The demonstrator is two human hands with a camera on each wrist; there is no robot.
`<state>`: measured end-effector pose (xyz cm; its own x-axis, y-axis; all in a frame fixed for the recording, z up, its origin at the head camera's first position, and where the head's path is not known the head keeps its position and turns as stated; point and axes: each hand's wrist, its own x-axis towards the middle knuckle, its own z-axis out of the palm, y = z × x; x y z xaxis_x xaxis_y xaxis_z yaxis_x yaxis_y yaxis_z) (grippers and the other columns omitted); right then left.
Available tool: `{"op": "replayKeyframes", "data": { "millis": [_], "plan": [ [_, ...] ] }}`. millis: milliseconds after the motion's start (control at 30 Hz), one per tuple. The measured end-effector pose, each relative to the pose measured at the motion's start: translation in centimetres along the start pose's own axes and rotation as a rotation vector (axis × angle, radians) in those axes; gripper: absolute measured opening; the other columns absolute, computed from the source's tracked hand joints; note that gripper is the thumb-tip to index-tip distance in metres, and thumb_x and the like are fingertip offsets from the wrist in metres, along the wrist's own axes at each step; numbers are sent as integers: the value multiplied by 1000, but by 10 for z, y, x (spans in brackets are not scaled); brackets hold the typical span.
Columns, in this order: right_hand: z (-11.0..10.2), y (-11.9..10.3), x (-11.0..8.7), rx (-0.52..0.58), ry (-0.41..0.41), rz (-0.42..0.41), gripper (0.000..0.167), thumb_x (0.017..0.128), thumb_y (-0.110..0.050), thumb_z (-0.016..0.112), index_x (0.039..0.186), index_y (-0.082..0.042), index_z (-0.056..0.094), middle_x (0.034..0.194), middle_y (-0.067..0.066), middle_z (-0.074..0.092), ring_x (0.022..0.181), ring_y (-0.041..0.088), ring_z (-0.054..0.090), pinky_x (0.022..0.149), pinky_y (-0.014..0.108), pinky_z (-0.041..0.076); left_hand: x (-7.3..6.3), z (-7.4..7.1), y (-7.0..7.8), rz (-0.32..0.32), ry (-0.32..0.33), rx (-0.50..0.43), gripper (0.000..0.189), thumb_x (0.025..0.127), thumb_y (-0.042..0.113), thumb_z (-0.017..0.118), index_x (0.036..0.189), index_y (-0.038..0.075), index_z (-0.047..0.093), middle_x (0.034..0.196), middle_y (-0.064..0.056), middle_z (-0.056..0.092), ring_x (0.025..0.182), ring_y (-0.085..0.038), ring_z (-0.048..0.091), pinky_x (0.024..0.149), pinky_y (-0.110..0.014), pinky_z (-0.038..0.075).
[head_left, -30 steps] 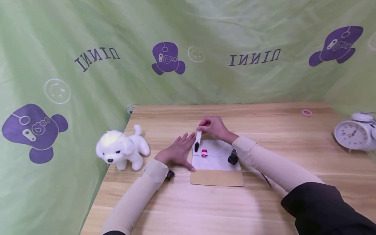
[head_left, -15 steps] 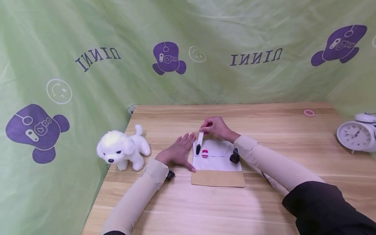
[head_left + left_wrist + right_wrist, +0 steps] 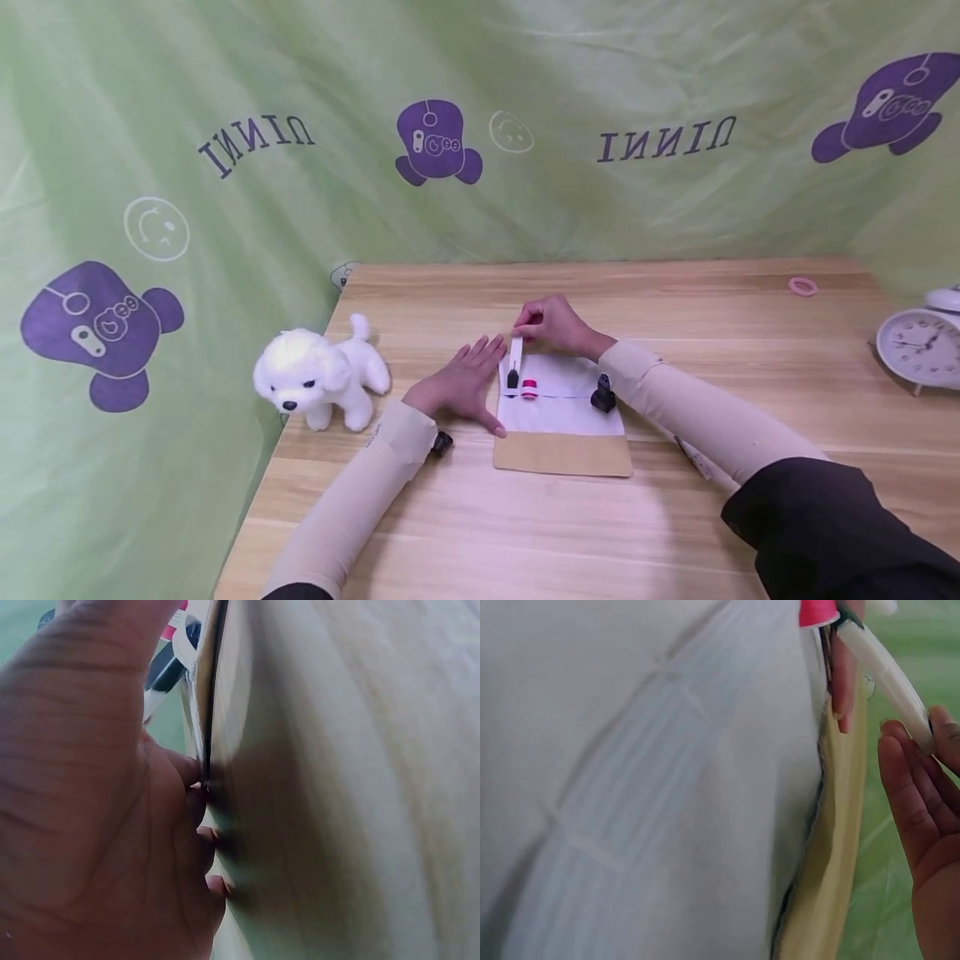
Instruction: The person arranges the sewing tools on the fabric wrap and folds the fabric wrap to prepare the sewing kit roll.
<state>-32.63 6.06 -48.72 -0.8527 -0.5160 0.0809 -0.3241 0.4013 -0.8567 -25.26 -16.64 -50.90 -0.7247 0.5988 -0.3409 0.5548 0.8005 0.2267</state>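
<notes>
One small white tool (image 3: pixel 516 354) with a black end is at the centre of the work, over the far left part of the pouch (image 3: pixel 562 455). Our right hand (image 3: pixel 553 325) pinches its white end between thumb and fingertips, beyond the pouch's far edge; the black end points back toward us. In the left wrist view a white loop (image 3: pixel 184 646) passes around the black part.

Just right of that sits a red spool (image 3: pixel 529 389). The pouch lies spread on the table (image 3: pixel 465 533), pale inside, with a tan strip along its near side.

Our left hand (image 3: pixel 465 387) grasps nothing: it lies spread along the pouch's left edge, thumb toward the tan strip, fingers pointing away from us. It seems to be steadying that edge.

We judge the step in hand to be fitting the tool into its loop, partly done, though one moment cannot rule out drawing it out. If we are fitting it, the next move calls for a gentle push toward us along the tool's length, the left hand bracing the edge, and only then letting go. The loop could catch or twist if we push askew.

Farther out, a white toy dog (image 3: pixel 322 375) stands to the left, and a pink ring (image 3: pixel 802 287) and a white clock (image 3: pixel 918 346) are well off to the right.
</notes>
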Motion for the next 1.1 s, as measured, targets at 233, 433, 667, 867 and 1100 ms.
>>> {"op": "replayKeyframes", "data": {
  "millis": [233,433,667,867,1100],
  "plan": [
    [3,3,0,88,-129,104,7,88,-5,75,89,2,75,80,19,75,66,28,74,62,36,62,2,-1,0,-5,-6,-25,147,60,86,71,161,13,-8,169,-3,-19,157,-25,-16,129,-47,-2],
    [4,3,0,122,-212,167,9,89,-4,73,92,5,74,84,20,76,67,22,73,65,35,63,1,-2,1,-6,-8,1,147,60,87,70,162,12,-6,169,-6,-18,157,-25,-15,129,-46,-1],
    [5,6,0,84,-279,173,7,89,-2,72,91,4,73,84,14,77,70,17,72,67,30,62,1,-3,1,-6,-8,-5,146,61,85,71,162,13,-5,169,-6,-16,158,-26,-14,129,-46,0],
    [9,8,1,28,-305,135,6,88,-4,74,90,2,74,84,9,77,69,8,65,65,22,57,2,-2,1,-2,-14,-5,146,61,85,71,162,13,-6,169,-7,-18,158,-26,-15,129,-48,-1],
    [10,-1,0,-64,-367,124,6,87,-7,75,91,-2,76,89,8,78,72,7,60,66,18,48,1,-4,1,2,-15,2,146,61,84,72,161,10,-5,169,-9,-16,158,-28,-15,129,-50,0]
  ]
}}
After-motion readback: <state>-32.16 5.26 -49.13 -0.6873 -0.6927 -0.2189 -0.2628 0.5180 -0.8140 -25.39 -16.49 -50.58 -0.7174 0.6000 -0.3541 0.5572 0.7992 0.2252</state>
